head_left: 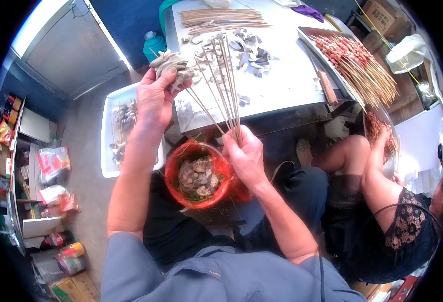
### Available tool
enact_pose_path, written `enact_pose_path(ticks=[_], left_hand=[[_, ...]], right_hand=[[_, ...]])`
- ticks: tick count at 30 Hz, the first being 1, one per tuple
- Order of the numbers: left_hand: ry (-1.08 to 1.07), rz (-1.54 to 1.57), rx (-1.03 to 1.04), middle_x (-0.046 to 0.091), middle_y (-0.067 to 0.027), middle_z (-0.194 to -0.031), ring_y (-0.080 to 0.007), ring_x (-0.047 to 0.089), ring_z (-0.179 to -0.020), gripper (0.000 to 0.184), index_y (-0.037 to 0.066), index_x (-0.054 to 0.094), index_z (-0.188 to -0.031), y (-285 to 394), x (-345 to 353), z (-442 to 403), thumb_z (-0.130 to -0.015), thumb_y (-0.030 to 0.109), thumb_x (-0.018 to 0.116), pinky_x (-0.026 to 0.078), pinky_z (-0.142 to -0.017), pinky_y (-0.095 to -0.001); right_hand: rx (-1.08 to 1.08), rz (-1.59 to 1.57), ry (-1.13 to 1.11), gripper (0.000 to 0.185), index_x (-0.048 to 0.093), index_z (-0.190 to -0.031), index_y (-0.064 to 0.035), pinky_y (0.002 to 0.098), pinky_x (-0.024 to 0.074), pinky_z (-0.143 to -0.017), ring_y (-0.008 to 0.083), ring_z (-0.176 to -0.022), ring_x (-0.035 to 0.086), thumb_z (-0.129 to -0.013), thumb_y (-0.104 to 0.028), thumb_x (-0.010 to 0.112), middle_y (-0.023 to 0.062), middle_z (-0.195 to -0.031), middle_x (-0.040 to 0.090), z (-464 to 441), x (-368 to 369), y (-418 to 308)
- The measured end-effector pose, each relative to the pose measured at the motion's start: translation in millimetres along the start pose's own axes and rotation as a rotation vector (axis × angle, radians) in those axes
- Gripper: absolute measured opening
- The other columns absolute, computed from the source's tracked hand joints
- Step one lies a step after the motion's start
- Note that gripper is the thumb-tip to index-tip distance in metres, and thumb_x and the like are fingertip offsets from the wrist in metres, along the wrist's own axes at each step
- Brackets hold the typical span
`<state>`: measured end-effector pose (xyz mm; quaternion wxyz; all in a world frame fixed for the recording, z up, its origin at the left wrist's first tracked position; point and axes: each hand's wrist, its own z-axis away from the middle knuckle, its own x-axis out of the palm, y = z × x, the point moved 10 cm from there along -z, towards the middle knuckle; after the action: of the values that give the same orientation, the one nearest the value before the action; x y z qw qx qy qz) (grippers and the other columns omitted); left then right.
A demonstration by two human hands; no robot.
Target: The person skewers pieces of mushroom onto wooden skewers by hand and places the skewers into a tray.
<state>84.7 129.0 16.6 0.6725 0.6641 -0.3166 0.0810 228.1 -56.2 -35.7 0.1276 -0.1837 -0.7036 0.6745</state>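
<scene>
My left hand [157, 98] is closed round a clump of grey mushroom pieces [173, 69], with a skewer tip poking out above it. In my right hand [246, 155] is a fanned bunch of thin wooden skewers [226, 85], pointing up over the table edge; one of them slants toward the clump. Loose mushroom pieces [254, 55] are scattered on the white table [292, 75], behind the skewers. Below my hands stands a bucket with a red liner [170, 176], holding pale pieces and some green bits.
More skewers [221, 18] lie at the table's back. A metal tray [307, 39] holds meat skewers, beside a wooden-handled knife [327, 88]. A white tray [106, 146] stands at the left. A co-worker [407, 216] sits at the right, one hand in a meat bowl. Shelves line the left.
</scene>
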Motion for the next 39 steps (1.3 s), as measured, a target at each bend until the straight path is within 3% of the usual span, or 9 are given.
enact_pose_path(ticks=[14, 20, 24, 26, 33, 36, 39], left_hand=[[-0.113, 0.024, -0.05, 0.062, -0.0116, -0.117, -0.023, 0.064, -0.104, 0.036, 0.001, 0.049, -0.126, -25.4, 30.2, 16.8, -0.091, 0.001, 0.058, 0.057, -0.088, -0.0412], [-0.098, 0.128, 0.008, 0.064, -0.0106, -0.112, -0.0218, 0.064, -0.101, 0.026, 0.003, 0.052, -0.121, -15.7, 18.4, 6.9, -0.097, 0.012, 0.053, 0.055, -0.088, -0.0399], [-0.01, 0.105, 0.049, 0.066, -0.0095, -0.107, -0.0201, 0.066, -0.096, 0.021, 0.003, 0.057, -0.114, -12.1, 8.8, 6.4, -0.097, 0.015, 0.055, 0.057, -0.081, -0.0361], [0.001, 0.066, 0.043, 0.067, -0.0083, -0.098, -0.0153, 0.066, -0.08, 0.017, 0.003, 0.057, -0.109, -8.4, 11.5, 7.0, -0.096, 0.013, 0.057, 0.056, -0.065, -0.0275], [-0.06, 0.004, 0.025, 0.067, -0.0096, -0.099, -0.0161, 0.067, -0.082, 0.017, 0.002, 0.058, -0.108, -0.9, 14.1, 7.6, -0.093, 0.011, 0.059, 0.056, -0.064, -0.0272], [-0.131, -0.018, 0.005, 0.067, -0.0075, -0.1, -0.0146, 0.066, -0.086, 0.018, 0.003, 0.06, -0.109, -5.8, 13.9, 6.1, -0.092, 0.01, 0.061, 0.056, -0.073, -0.0281], [-0.136, -0.032, 0.02, 0.066, -0.0088, -0.096, -0.0166, 0.066, -0.082, 0.017, 0.002, 0.059, -0.107, -9.1, 18.4, 9.3, -0.092, 0.009, 0.061, 0.056, -0.063, -0.0274]], right_hand=[[-0.037, -0.102, 0.056, 0.013, 0.056, -0.083, -0.0015, 0.0259, 0.0446, -0.051, 0.0077, -0.055, 0.055, -0.092, -0.01, 0.06, 0.0019, -0.061, 0.059, -3.3, -8.7, -0.6], [-0.039, -0.09, 0.082, 0.013, 0.056, -0.083, -0.0014, 0.0259, 0.0446, -0.051, 0.0077, -0.056, 0.056, -0.091, -0.011, 0.061, 0.0022, -0.061, 0.06, -3.3, -5.5, 0.2], [-0.065, -0.04, 0.074, 0.014, 0.056, -0.082, -0.001, 0.0274, 0.0448, -0.051, 0.009, -0.055, 0.056, -0.09, -0.01, 0.061, 0.004, -0.06, 0.059, -3.1, -5.8, -4.9], [-0.07, -0.014, 0.058, 0.014, 0.056, -0.082, -0.0008, 0.0282, 0.0446, -0.052, 0.0096, -0.055, 0.056, -0.09, -0.01, 0.061, 0.0049, -0.06, 0.059, -4.8, -8.0, -5.1], [-0.09, 0.078, 0.037, 0.014, 0.055, -0.081, -0.0004, 0.0299, 0.0433, -0.052, 0.0108, -0.055, 0.052, -0.089, -0.01, 0.061, 0.0074, -0.059, 0.057, -6.0, -15.1, -9.1], [-0.069, 0.053, 0.03, 0.014, 0.055, -0.081, -0.0002, 0.03, 0.0432, -0.053, 0.0106, -0.056, 0.051, -0.089, -0.01, 0.061, 0.0079, -0.06, 0.056, -5.1, -14.7, -3.2], [-0.06, 0.071, 0.042, 0.014, 0.055, -0.081, -0.0002, 0.0296, 0.0428, -0.052, 0.0098, -0.056, 0.051, -0.089, -0.01, 0.061, 0.0062, -0.06, 0.056, -4.8, -16.5, -2.5]])
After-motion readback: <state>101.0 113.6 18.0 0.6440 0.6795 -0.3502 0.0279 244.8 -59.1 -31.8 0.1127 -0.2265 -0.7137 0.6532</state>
